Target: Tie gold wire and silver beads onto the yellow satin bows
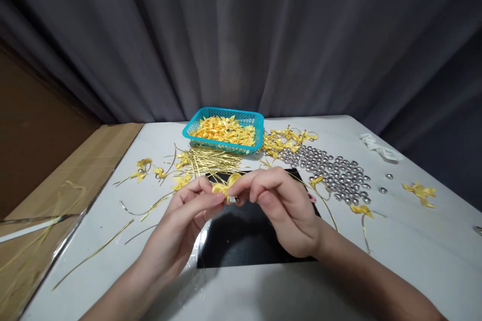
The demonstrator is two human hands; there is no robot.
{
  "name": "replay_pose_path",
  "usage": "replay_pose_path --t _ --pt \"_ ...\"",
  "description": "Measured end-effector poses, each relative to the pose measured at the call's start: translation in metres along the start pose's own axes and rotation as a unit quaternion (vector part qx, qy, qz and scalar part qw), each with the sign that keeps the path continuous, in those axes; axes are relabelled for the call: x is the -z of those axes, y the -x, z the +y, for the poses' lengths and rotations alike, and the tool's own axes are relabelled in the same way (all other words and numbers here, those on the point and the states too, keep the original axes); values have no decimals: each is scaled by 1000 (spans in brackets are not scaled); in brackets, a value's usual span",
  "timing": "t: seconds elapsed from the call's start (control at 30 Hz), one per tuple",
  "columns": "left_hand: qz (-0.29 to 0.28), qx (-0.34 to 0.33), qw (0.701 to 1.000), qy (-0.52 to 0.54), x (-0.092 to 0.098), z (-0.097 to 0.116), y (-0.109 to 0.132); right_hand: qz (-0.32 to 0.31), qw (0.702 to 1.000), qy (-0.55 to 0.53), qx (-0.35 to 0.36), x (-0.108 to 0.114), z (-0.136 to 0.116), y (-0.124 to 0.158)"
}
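Observation:
Both hands meet over a black mat in the middle of the table. My left hand (188,215) is closed, pinching a yellow ribbon bow (222,188) between thumb and fingers. On the bow's other side, my right hand (280,205) has its fingers curled, with the fingertips closed on the bow's right part. Just below those fingertips shows a small silver bead (234,199) against the bow. Part of the bow is hidden by the fingers, and I cannot make out how the bead is fixed. The black mat (241,246) lies under the hands.
A turquoise basket (259,133) of yellow bows stands at the back. Before it lies a bundle of gold ties (216,159). Silver beads (339,175) spread to the right, beside bows with ties (289,138). Cardboard (86,160) borders the left; a grey curtain (233,35) hangs behind.

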State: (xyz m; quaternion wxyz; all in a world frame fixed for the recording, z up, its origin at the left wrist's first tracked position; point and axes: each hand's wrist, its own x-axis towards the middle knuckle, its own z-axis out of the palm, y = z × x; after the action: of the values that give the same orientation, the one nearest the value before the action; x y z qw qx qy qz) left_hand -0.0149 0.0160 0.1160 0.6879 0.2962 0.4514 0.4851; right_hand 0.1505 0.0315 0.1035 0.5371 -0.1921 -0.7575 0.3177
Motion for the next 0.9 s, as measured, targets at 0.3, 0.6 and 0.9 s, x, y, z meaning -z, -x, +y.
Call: replay_pose_path --t 0.3,0.6,0.9 --pt "77 -180 975 -109 13 -5 -25 87 974 -167 -123 23 -20 -9" --pt "17 -113 987 -112 11 -6 -19 -172 967 183 38 21 -3 -7" --pt "-72 -126 981 -126 8 -4 -17 -119 982 146 20 23 1 -6"
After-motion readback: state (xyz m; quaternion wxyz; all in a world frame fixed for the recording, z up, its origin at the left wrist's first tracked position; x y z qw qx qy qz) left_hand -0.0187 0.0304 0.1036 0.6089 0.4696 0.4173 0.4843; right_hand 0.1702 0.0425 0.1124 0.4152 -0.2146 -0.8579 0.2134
